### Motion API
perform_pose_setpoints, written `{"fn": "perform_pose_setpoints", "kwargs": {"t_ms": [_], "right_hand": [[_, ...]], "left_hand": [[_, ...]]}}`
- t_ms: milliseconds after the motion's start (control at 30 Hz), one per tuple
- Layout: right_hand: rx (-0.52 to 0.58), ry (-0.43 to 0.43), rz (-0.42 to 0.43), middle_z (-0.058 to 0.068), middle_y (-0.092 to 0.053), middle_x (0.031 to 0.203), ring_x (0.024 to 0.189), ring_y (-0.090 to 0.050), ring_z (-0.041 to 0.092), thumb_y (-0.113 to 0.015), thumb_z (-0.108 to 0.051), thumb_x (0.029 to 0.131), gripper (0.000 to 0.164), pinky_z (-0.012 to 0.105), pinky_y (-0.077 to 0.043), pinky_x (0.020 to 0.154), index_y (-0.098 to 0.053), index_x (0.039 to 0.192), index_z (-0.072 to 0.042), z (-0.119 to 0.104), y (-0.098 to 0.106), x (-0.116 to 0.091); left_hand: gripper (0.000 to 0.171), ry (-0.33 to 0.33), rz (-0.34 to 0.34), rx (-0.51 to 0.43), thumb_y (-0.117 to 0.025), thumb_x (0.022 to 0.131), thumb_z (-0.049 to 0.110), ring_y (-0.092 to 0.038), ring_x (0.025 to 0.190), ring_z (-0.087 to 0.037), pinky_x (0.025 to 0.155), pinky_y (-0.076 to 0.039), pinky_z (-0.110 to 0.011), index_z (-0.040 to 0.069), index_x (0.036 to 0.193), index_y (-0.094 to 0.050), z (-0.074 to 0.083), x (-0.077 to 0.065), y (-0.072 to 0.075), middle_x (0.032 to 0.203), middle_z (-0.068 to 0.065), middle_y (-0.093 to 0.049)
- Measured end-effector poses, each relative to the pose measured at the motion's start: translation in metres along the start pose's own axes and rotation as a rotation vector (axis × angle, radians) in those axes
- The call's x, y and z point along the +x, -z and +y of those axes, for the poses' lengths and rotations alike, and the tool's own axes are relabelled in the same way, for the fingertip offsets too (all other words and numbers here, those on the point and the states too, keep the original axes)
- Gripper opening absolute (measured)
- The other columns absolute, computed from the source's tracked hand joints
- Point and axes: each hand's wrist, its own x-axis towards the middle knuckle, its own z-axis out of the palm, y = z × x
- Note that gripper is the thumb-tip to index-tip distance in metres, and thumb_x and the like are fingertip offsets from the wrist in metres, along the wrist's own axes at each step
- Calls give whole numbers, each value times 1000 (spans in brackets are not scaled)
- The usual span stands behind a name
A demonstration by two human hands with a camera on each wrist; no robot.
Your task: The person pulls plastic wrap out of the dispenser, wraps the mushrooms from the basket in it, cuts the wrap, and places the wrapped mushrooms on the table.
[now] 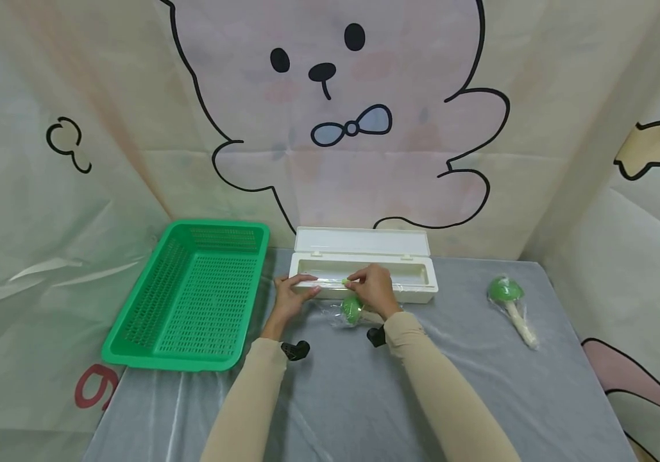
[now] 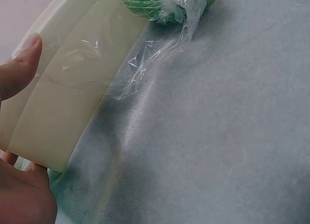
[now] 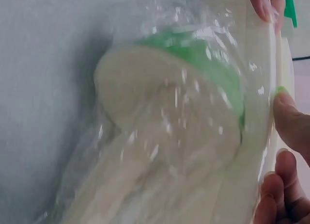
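Observation:
A long white cling film box (image 1: 364, 295) lies with its lid (image 1: 362, 242) raised. My left hand (image 1: 292, 295) grips the box's left end, one finger along the front rim and the thumb at the front wall. My right hand (image 1: 372, 289) pinches a small green slide cutter (image 1: 345, 281) on that rim. Clear film (image 2: 140, 69) hangs from the rim down the front onto the table. Just before the box, partly hidden by my right wrist, lies a toy mushroom (image 1: 351, 310) with a green cap; in the right wrist view the film covers its pale underside (image 3: 131, 83).
On the left stands a green perforated basket (image 1: 111, 351). Another green-capped mushroom (image 1: 505, 290) in clear film lies on the right of the grey cloth-covered table (image 1: 456, 385). Behind the table hangs a printed curtain (image 1: 410, 167). A black wrist camera (image 1: 295, 350) sits on my left wrist.

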Motion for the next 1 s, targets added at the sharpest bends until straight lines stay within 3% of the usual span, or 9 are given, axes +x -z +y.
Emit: {"fn": "perform_pose_setpoints", "kwargs": {"t_ms": [300, 767, 1000], "right_hand": [[16, -59, 2, 7, -59, 91, 85, -52, 23, -82, -17, 88, 13, 36, -43, 72, -82, 96, -7, 14, 12, -5], [-23, -36, 28, 8, -58, 88, 79, -50, 22, -84, -16, 86, 13, 35, -40, 69, -82, 94, -6, 31, 30, -10], [-81, -12, 67, 10, -59, 82, 73, -48, 23, -81, -15, 88, 15, 36, -38, 66, -81, 95, -1, 57, 57, -15]], "left_hand": [[27, 1, -10, 3, -85, 83, 8, -28, 129, -36, 110, -28, -57, 1, 107, -76, 2, 1, -1, 134, -25, -33], [27, 6, -5, 10, -85, 83, 9, -31, 128, -38, 109, -29, -57, 1, 107, -75, -1, -1, -2, 134, -25, -32], [27, -10, 2, 45, -84, 84, 10, -32, 130, -39, 108, -31, -59, 1, 109, -75, 2, -4, -1, 136, -27, -33]]}}
